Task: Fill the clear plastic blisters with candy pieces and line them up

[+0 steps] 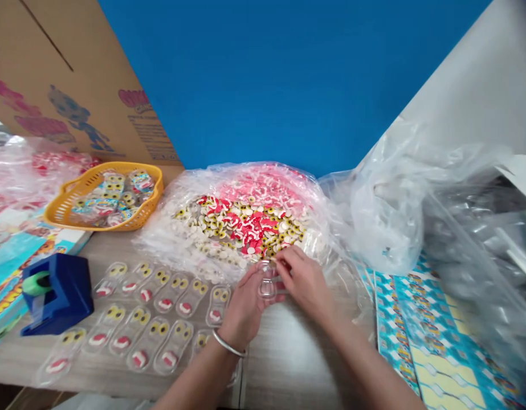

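My left hand (249,302), with a bangle at the wrist, is closed around a clear plastic blister shell (266,285). Over the shell's upper right edge my right hand (303,279) is pinched; what its fingertips hold, if anything, is too small to make out. Just beyond both hands lies an opened plastic bag (263,176) heaped with candy eyes and red-and-white candy mouths (254,228). To the left, two rows of filled blister shells (168,293) lie flat, each showing two yellow eyes and a red mouth.
A blue tape dispenser (70,290) and a yellow basket (149,208) of wrapped packs stand at the left. Printed card sheets (442,370) lie at the right under clear plastic bags (480,273). A cardboard box (74,57) and a blue panel (280,85) rise behind.
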`<state>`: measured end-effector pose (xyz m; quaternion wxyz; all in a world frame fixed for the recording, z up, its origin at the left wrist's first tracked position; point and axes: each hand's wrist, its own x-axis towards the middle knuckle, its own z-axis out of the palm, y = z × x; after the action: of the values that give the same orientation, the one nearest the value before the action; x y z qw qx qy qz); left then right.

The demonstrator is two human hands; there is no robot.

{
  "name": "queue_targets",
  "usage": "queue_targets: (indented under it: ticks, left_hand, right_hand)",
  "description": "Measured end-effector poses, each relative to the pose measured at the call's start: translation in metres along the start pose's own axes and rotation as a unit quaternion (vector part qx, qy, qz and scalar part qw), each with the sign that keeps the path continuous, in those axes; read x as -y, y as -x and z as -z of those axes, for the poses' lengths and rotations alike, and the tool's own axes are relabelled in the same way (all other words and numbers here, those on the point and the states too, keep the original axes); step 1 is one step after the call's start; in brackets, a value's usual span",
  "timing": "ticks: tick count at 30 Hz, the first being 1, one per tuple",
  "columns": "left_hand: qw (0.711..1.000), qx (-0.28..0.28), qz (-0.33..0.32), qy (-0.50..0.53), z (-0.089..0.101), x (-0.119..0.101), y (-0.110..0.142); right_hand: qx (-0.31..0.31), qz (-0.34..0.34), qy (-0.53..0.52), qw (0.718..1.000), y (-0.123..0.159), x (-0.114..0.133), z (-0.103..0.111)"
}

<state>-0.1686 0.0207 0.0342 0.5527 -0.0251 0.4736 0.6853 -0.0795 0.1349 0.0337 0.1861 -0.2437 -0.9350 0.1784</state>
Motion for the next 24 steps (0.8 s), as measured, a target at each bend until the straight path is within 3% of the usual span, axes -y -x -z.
queue_targets:
  ticks: [4, 7, 9, 11, 14, 17, 21, 24]
  left_hand:
    - [0.999, -0.001, -0.035, 0.019, 0.005, 0.011, -0.003]
    - [0.999, -0.031, -0.044, 0.003, 0.008, 0.016, -0.003]
    - [0.998, -0.037, -0.044, -0.022, 0.008, 0.013, -0.002]
    - [0.997, -0.039, -0.039, -0.059, 0.006, 0.009, -0.002]
    - [0.994, -0.041, -0.034, -0.1, 0.005, 0.004, -0.003]
    - [0.992, -0.05, -0.045, -0.109, 0.006, 0.004, -0.005]
    - [0.993, -0.059, -0.047, -0.092, 0.008, 0.007, -0.006]
    - [0.995, -0.057, -0.05, -0.066, 0.007, 0.01, -0.005]
  right_hand:
    - [-0.083, 0.09, 0.028, 0.992, 0.031, 0.02, -0.013]
    - [-0.079, 0.115, -0.023, 0.99, 0.038, 0.023, -0.016]
    - [-0.078, 0.073, -0.069, 0.992, 0.034, 0.018, -0.013]
    - [-0.058, -0.006, -0.046, 0.997, 0.022, 0.01, -0.009]
    - [0.049, -0.091, 0.078, 0.992, -0.002, -0.002, -0.006]
    - [0.117, -0.1, 0.125, 0.98, -0.016, -0.006, -0.006]
    - [0.031, -0.091, 0.033, 0.995, -0.004, 0.001, -0.005]
    - [-0.042, -0.026, -0.024, 0.998, 0.017, 0.011, -0.007]
